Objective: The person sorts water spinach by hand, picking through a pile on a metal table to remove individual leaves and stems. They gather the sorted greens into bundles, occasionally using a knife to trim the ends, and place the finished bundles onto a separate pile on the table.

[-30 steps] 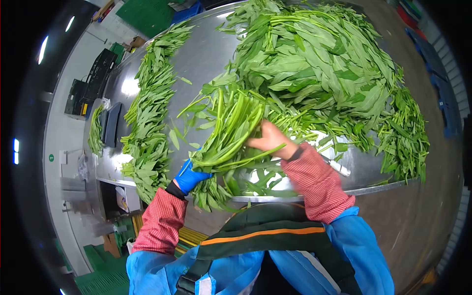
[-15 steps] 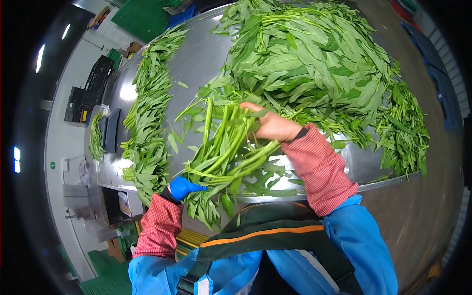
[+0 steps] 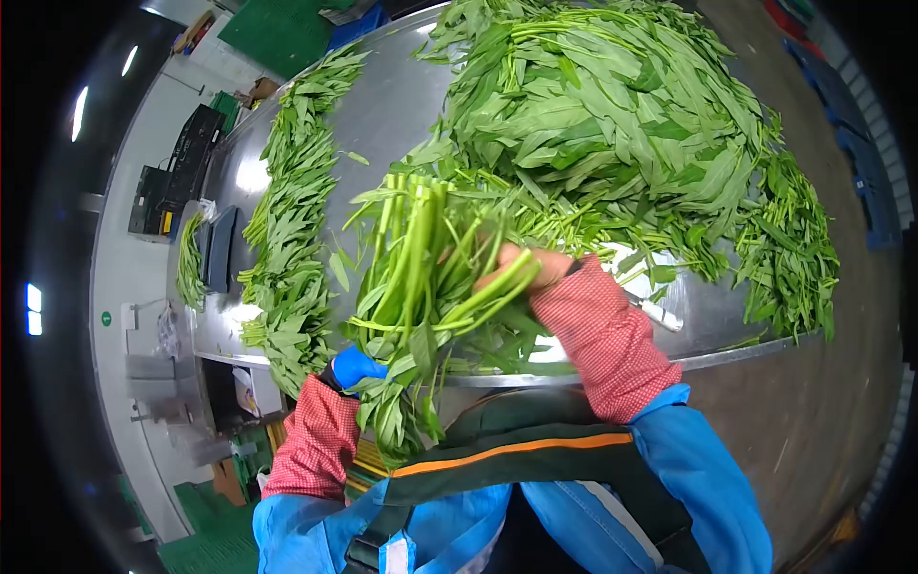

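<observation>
A bunch of water spinach (image 3: 411, 258) hangs over the table's near edge, its cut stems pointing up and its leaves drooping. My left hand (image 3: 357, 367), in a blue glove, is closed around the lower part of the bunch, and leaves hide most of its fingers. On the right side of the stems is my bare right hand (image 3: 535, 268), somewhat blurred, with its fingers curled on a few stems that jut out to the right. A white-handled tool (image 3: 658, 313), perhaps a knife, lies by my right forearm, its far end hidden by greens.
A large heap of water spinach (image 3: 612, 115) covers the far right of the metal table (image 3: 378, 115). Along the left runs a row of bunches (image 3: 292, 220). A dark tray-like object (image 3: 222, 251) and black crates (image 3: 191, 158) stand farther left.
The bunch has turned more upright, its stem ends gathered closer together. My right hand has moved lower and slightly right. The white handle has come into view beside my forearm.
</observation>
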Available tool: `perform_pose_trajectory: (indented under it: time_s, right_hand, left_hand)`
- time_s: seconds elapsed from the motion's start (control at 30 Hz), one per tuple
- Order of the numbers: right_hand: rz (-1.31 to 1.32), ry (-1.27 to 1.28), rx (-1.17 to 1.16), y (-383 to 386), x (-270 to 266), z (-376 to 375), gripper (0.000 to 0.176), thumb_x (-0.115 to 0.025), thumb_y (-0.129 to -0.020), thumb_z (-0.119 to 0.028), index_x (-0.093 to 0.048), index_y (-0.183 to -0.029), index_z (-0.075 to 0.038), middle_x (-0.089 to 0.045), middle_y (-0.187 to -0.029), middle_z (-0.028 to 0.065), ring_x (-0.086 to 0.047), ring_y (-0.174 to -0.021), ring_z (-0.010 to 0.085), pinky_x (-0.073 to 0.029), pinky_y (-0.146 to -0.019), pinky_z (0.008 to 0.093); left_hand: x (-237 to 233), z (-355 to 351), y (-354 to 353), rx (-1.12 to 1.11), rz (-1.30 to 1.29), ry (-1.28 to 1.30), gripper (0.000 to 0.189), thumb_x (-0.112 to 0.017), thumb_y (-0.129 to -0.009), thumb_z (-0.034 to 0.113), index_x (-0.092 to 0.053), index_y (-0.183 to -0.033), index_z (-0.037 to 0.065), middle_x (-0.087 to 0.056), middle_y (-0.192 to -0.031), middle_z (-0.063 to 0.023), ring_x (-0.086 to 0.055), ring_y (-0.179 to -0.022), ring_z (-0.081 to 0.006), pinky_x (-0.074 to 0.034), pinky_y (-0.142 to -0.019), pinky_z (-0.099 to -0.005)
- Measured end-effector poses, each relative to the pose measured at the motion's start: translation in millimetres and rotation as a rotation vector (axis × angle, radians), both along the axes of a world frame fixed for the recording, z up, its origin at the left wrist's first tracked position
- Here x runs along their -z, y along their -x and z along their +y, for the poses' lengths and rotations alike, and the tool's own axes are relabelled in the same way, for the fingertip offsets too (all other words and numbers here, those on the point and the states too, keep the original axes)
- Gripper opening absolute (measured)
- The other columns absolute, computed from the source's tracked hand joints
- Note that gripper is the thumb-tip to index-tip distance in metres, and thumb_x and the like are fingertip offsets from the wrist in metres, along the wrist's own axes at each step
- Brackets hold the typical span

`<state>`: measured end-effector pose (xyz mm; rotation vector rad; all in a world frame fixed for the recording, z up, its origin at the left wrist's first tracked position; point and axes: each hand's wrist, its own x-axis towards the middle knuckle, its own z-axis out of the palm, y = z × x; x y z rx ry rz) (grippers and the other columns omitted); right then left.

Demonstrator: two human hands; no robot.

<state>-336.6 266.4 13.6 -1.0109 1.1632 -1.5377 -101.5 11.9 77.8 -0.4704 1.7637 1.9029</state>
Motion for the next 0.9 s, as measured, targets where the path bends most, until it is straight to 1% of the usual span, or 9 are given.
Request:
perform_pose_trajectory:
  time_s: [0.13, 0.2, 0.33, 0.4, 0.5, 0.57, 0.7, 0.83, 0.9]
  right_hand:
    - [-0.09, -0.216, 0.095, 1, -44, 19, 0.035, -0.069, -0.081, -0.015, -0.06, -0.108, 0.005, -0.067, -0.098, 0.0127, -0.064, -0.088, 0.0181, -0.052, -0.078, 0.0284]
    - [-0.253, -0.061, 0.183, 2, -11, 40, 0.031, -0.069, -0.08, -0.013, -0.061, -0.106, 0.003, -0.067, -0.094, 0.0093, -0.063, -0.081, 0.0157, -0.051, -0.072, 0.027]
    - [-0.041, -0.327, 0.224, 7, -45, 48, 0.021, -0.065, -0.082, -0.01, -0.062, -0.102, -0.002, -0.064, -0.081, 0.0026, -0.061, -0.076, 0.012, -0.048, -0.071, 0.0258]
    - [0.231, -0.112, 0.37, 8, 0, 40, 0.028, -0.068, -0.08, -0.011, -0.062, -0.106, -0.005, -0.061, -0.078, 0.0007, -0.057, -0.07, 0.0095, -0.047, -0.064, 0.0242]
    - [-0.513, -0.073, 0.318, 34, 1, 68, 0.031, -0.071, -0.08, -0.016, -0.06, -0.107, -0.006, -0.054, -0.065, -0.006, -0.049, -0.054, 0.0069, -0.042, -0.051, 0.0225]
    - [-0.482, -0.221, 0.805, 46, -16, 97, 0.024, -0.063, -0.088, -0.026, -0.06, -0.092, -0.003, -0.033, -0.049, -0.0072, -0.037, -0.046, 0.0054, -0.03, -0.042, 0.02]
    - [-0.62, 0.264, 0.532, 59, -20, 120, 0.035, -0.059, -0.091, -0.036, -0.058, -0.097, -0.001, -0.028, -0.051, -0.0078, -0.034, -0.046, 0.0052, -0.033, -0.048, 0.0222]
    - [0.011, -0.315, 0.829, 35, -38, 69, 0.041, -0.066, -0.085, -0.031, -0.054, -0.114, -0.004, -0.058, -0.08, 0.0051, -0.055, -0.073, 0.0105, -0.047, -0.066, 0.0259]
    - [-0.053, -0.112, 0.621, 13, -53, 40, 0.038, -0.068, -0.084, -0.019, -0.056, -0.118, -0.006, -0.059, -0.097, 0.005, -0.056, -0.082, 0.0128, -0.048, -0.076, 0.0278]
  left_hand:
    - [-17, 15, 4, -0.056, -0.005, -0.22, 0.07, -0.076, -0.072, 0.007, -0.044, -0.135, 0.003, -0.054, -0.129, -0.009, -0.051, -0.118, -0.0199, -0.038, -0.103, -0.0346]
    - [-29, 19, 9, 0.107, -0.049, 0.112, 0.072, -0.077, -0.072, 0.009, -0.043, -0.136, 0.003, -0.052, -0.131, -0.009, -0.051, -0.119, -0.0195, -0.037, -0.103, -0.0341]
    - [-40, 35, 18, 0.258, 0.065, 0.312, 0.071, -0.075, -0.073, 0.007, -0.042, -0.136, 0.003, -0.052, -0.132, -0.0104, -0.05, -0.119, -0.0197, -0.037, -0.104, -0.0339]
    - [-13, 22, 16, 0.301, 0.17, 0.277, 0.07, -0.074, -0.073, 0.001, -0.042, -0.135, 0.003, -0.053, -0.13, -0.0103, -0.051, -0.117, -0.019, -0.037, -0.103, -0.0341]
    - [-34, 31, 22, 0.315, 0.413, 0.495, 0.06, -0.069, -0.079, 0.007, -0.044, -0.133, 0.003, -0.057, -0.123, -0.0102, -0.054, -0.112, -0.02, -0.041, -0.098, -0.0319]
    - [-20, 15, 14, 0.239, 0.506, 0.692, 0.057, -0.068, -0.079, 0.01, -0.046, -0.132, 0.006, -0.059, -0.117, -0.0108, -0.057, -0.106, -0.0225, -0.044, -0.092, -0.0323]
    - [-38, 16, 20, 0.264, 0.55, 1.233, 0.057, -0.067, -0.078, 0.014, -0.049, -0.131, 0.014, -0.059, -0.104, -0.0126, -0.059, -0.092, -0.0279, -0.048, -0.081, -0.0345]
    - [-43, 32, 33, 0.089, 0.644, 1.267, 0.059, -0.069, -0.074, 0.013, -0.051, -0.13, 0.02, -0.057, -0.096, -0.0135, -0.058, -0.085, -0.0318, -0.048, -0.073, -0.036]
    - [-47, 39, 40, 0.141, 0.645, 1.389, 0.059, -0.062, -0.075, 0.006, -0.051, -0.13, 0.023, -0.054, -0.086, -0.0125, -0.057, -0.077, -0.0314, -0.047, -0.066, -0.0379]
